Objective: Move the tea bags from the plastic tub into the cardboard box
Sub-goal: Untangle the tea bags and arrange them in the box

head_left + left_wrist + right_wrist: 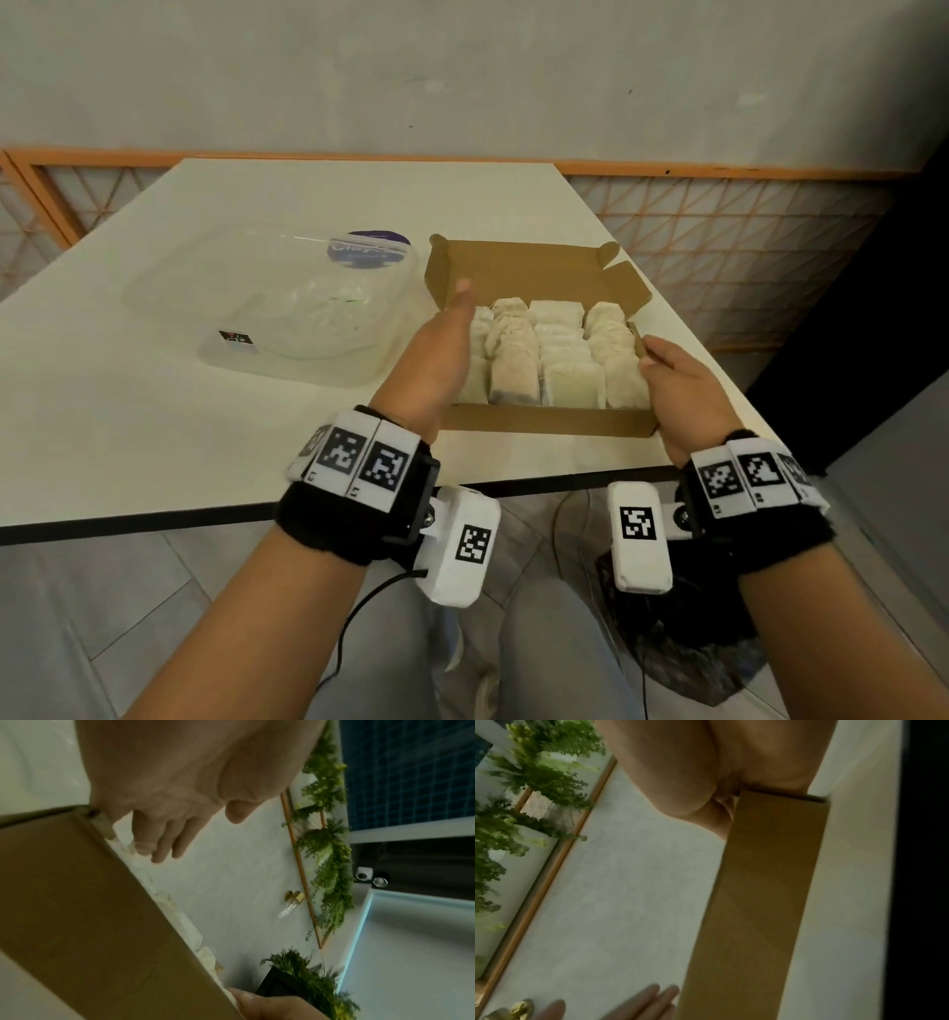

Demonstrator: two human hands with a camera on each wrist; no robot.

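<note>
The open cardboard box (544,419) sits on the table near its front right corner, lid flap folded back. Several rows of pale tea bags (560,349) fill it. My left hand (452,334) lies along the box's left side, fingers straight and reaching over the left row of bags. In the left wrist view its fingers (159,841) hang relaxed over the tea bags (190,929) by the box (90,912). My right hand (678,385) grips the box's right wall, thumb over the rim. The clear plastic tub (328,370) stands left of the box; I see no bags in it.
A clear lid with a blue label (367,249) lies at the tub's far side. The white table (154,437) ends in a dark front edge just below my wrists, and its right edge runs close past the box. Behind it are an orange lattice rail and a grey wall.
</note>
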